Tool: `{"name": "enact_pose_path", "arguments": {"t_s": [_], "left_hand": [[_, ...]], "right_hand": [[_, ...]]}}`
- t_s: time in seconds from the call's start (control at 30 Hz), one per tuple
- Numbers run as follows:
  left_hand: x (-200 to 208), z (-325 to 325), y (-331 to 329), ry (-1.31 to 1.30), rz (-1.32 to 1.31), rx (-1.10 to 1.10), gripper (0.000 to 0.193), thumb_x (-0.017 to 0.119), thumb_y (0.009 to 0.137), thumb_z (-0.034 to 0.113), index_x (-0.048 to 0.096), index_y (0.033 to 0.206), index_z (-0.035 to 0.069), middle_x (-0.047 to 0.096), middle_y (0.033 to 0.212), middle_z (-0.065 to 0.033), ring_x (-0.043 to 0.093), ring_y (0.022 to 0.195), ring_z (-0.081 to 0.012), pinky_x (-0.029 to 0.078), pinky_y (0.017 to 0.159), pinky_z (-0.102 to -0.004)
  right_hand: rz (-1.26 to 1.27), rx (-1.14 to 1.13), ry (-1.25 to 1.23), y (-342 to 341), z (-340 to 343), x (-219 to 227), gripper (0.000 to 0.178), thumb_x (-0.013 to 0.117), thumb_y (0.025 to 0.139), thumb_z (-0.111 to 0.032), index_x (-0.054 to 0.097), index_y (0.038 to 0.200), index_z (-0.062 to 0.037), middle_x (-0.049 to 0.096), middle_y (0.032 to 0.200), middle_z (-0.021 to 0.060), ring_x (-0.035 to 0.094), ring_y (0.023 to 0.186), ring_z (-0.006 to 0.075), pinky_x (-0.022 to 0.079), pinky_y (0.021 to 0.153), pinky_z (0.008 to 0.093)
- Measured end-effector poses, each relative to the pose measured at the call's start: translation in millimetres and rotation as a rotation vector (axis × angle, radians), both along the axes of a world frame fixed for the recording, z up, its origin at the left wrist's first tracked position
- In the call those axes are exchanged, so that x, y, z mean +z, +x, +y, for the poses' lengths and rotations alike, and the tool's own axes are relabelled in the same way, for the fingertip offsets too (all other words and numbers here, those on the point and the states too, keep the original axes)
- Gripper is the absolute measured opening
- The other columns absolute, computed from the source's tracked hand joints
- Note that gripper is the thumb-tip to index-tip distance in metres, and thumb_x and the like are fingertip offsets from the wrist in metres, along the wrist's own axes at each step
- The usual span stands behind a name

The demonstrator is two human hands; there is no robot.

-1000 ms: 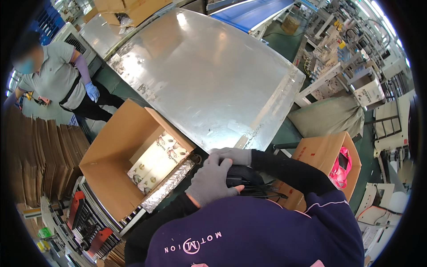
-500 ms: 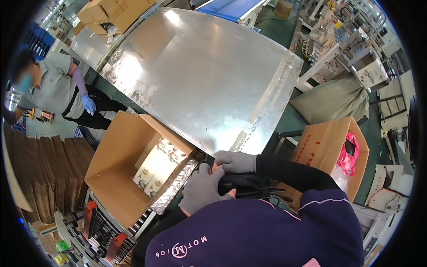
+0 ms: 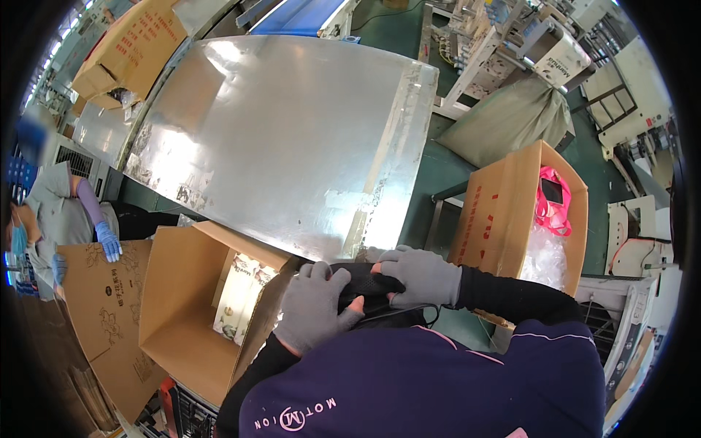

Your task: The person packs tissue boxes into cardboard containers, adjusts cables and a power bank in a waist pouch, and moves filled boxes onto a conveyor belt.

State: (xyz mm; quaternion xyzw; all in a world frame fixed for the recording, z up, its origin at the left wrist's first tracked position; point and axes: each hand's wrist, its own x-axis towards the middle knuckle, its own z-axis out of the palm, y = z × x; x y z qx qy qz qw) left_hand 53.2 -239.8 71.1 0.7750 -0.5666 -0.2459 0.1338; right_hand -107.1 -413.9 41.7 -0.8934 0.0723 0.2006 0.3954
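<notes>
Both my hands wear grey gloves with bare fingertips showing, and they are at the table's near edge, close to my waist. A soft-looking black item (image 3: 361, 277) with a mesh-like surface lies between them; its exact kind is unclear. My left hand (image 3: 312, 305) is closed on its left side, thumb pointing right. Curled over its right end is my right hand (image 3: 422, 279), with the thumb side on the black material. A thin black cable (image 3: 409, 306) loops below the right hand. Part of the item is hidden by my fingers.
An open cardboard box (image 3: 182, 292) with white printed cartons (image 3: 239, 303) inside stands left. The metal table (image 3: 285, 139) lies ahead. At right, another box (image 3: 496, 212) holds a pink bag (image 3: 553, 204) and clear plastic. A co-worker's blue-gloved hand (image 3: 108, 242) is at a flat cardboard (image 3: 113, 314).
My right hand has shifted right, away from the left, uncovering more of the black item. The co-worker now holds flat cardboard beside the open box. The whole view has shifted.
</notes>
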Motion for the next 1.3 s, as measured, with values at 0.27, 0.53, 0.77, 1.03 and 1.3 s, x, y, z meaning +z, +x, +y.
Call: {"name": "enact_pose_path", "arguments": {"t_s": [0.27,0.53,0.77,1.03,1.3], "left_hand": [[1,-12,5,0.394,0.067,0.156,0.076,0.065,0.075,0.061,0.056,0.123,0.002,0.061,0.113,-0.0187,0.058,0.108,-0.036,0.048,0.088,-0.0423],[0,-8,21,0.426,0.436,0.144,0.083,0.067,0.073,0.059,0.053,0.127,-0.001,0.065,0.108,-0.0244,0.063,0.104,-0.0349,0.048,0.089,-0.0382],[-15,16,20,0.135,0.594,0.116,0.07,0.071,0.072,0.038,0.053,0.13,0.004,0.067,0.104,-0.0215,0.065,0.098,-0.0315,0.049,0.086,-0.0343],[-36,8,24,0.05,0.679,0.0,0.058,0.067,0.073,0.033,0.06,0.124,0.008,0.068,0.103,-0.0185,0.065,0.096,-0.0295,0.049,0.087,-0.0336],[-16,3,15,0.271,0.508,0.166,0.041,0.056,0.076,0.032,0.066,0.109,0.009,0.067,0.101,-0.0181,0.064,0.097,-0.0332,0.049,0.085,-0.0385]], "right_hand": [[0.222,-0.082,-0.17,16,15,8,0.043,0.066,0.08,-0.028,0.053,0.114,-0.0044,0.063,0.098,0.0177,0.065,0.087,0.0343,0.053,0.076,0.0418],[0.186,0.228,-0.363,23,20,43,0.032,0.065,0.083,-0.028,0.057,0.102,-0.0036,0.064,0.08,0.0128,0.066,0.075,0.0294,0.053,0.063,0.0407],[0.081,0.069,-0.337,18,33,52,0.02,0.062,0.086,-0.022,0.059,0.099,-0.0074,0.064,0.078,0.0125,0.066,0.071,0.0274,0.051,0.058,0.0384],[0.086,-0.095,0.253,-5,-12,9,0.047,0.066,0.086,-0.021,0.051,0.129,-0.0117,0.059,0.106,0.0154,0.059,0.099,0.0317,0.048,0.088,0.0376],[0.111,0.01,0.512,2,-4,-41,0.055,0.053,0.092,-0.021,0.038,0.142,-0.0054,0.045,0.14,0.014,0.04,0.131,0.0263,0.032,0.108,0.0324]]}}
